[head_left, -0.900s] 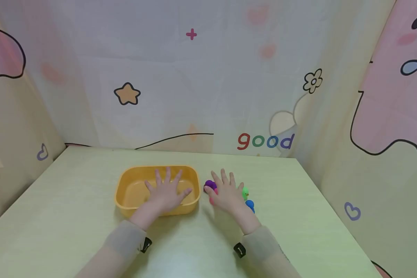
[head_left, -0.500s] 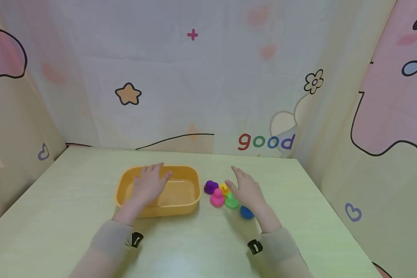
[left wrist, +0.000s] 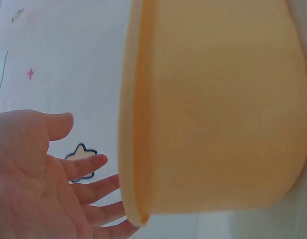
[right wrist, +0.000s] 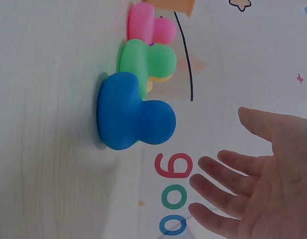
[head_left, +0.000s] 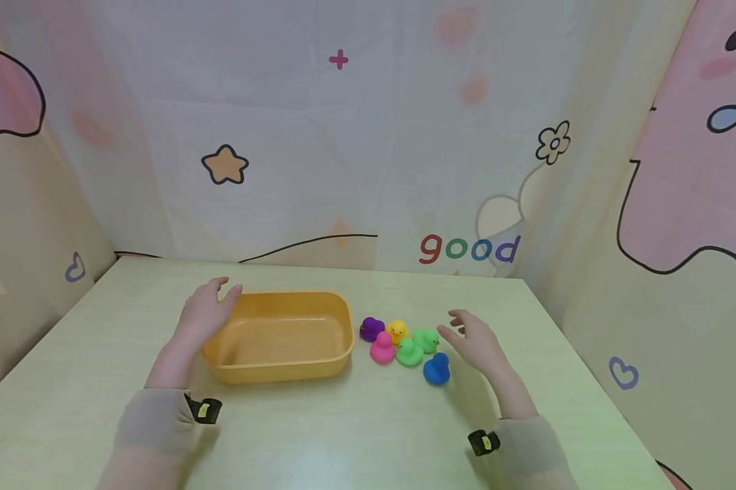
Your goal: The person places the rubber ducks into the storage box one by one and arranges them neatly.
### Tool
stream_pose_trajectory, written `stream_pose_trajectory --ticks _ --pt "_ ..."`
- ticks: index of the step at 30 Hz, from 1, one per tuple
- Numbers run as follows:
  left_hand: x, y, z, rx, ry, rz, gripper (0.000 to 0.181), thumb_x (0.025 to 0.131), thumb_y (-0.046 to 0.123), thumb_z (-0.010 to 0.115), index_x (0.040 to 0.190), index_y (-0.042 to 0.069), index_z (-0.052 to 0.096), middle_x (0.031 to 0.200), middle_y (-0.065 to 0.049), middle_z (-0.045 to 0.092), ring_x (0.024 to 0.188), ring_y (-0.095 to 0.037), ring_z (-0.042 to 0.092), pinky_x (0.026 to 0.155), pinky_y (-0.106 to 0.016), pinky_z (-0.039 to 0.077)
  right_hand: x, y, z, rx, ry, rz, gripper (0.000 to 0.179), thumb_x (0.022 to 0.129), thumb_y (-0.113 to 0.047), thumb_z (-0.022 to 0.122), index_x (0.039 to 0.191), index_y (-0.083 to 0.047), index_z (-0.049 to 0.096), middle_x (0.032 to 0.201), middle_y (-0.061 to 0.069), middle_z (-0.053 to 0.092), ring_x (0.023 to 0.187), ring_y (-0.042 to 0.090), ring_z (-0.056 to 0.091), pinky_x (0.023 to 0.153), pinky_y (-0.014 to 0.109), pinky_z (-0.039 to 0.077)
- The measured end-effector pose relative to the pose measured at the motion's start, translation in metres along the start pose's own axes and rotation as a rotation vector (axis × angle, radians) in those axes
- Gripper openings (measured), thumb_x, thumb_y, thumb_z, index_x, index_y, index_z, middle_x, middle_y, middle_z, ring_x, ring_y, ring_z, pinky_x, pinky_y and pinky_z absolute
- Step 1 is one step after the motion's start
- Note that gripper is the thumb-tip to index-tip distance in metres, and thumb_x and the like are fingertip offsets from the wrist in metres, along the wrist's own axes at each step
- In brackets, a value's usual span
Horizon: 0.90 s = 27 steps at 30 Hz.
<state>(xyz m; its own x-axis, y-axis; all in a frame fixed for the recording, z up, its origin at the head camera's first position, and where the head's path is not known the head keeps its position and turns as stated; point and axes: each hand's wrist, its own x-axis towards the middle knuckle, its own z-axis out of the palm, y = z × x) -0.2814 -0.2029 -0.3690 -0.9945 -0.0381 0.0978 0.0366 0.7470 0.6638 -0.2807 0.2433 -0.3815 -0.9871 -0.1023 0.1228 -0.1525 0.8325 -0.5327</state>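
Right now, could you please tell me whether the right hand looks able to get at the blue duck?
Most likely yes: the right hand holds nothing, and the blue duck sits uncovered on the table. In the right wrist view, nothing shows between the duck and the fingers.

Basin (head_left: 282, 371) at left; ducks (head_left: 409, 354) right

From the head we look forward-down over the table (head_left: 318, 435); wrist views are sideways, way closer: left faces the yellow tub (left wrist: 218, 109), right the blue toy duck (right wrist: 121, 112), head shares both.
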Motion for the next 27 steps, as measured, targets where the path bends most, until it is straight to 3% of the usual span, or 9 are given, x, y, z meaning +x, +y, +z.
stream_pose_trajectory --ticks 4,14,21,27 --pt "0.002 -0.013 -0.007 -0.060 -0.078 -0.049 0.069 0.105 0.038 0.038 0.150 -0.011 0.020 0.147 -0.040 0.028 0.134 -0.055 0.031 0.109 -0.063 0.030 -0.002 0.009 -0.001 0.030 -0.040 0.014 0.052 0.097 -0.029 0.060 0.133 0.007 0.050 0.117 0.024 0.063 0.106 0.038 0.061 0.087 0.046 0.055" --pt "0.003 -0.041 -0.007 -0.364 -0.262 -0.190 0.074 0.105 0.035 0.041 0.154 -0.007 0.004 0.154 -0.037 0.016 0.139 -0.049 0.029 0.108 -0.056 0.037 -0.004 0.026 0.002 0.096 -0.158 0.034 0.055 0.091 -0.032 0.069 0.130 0.004 0.055 0.111 0.016 0.065 0.103 0.031 0.060 0.087 0.044 0.054" --pt "0.004 -0.060 -0.007 -0.468 -0.337 -0.179 0.072 0.104 0.030 0.045 0.153 -0.007 0.008 0.155 -0.033 0.020 0.140 -0.046 0.029 0.107 -0.052 0.041 -0.002 0.033 0.006 0.136 -0.243 -0.032 0.054 0.087 -0.030 0.074 0.129 0.001 0.058 0.114 0.017 0.065 0.104 0.031 0.061 0.090 0.047 0.053" --pt "0.003 -0.070 -0.010 -0.474 -0.365 -0.144 0.066 0.103 0.021 0.044 0.150 -0.013 0.014 0.151 -0.035 0.030 0.129 -0.040 0.046 0.102 -0.046 0.048 0.001 0.035 0.010 0.135 -0.328 -0.051 0.049 0.085 -0.024 0.077 0.126 -0.002 0.061 0.115 0.014 0.065 0.102 0.025 0.060 0.091 0.046 0.052"
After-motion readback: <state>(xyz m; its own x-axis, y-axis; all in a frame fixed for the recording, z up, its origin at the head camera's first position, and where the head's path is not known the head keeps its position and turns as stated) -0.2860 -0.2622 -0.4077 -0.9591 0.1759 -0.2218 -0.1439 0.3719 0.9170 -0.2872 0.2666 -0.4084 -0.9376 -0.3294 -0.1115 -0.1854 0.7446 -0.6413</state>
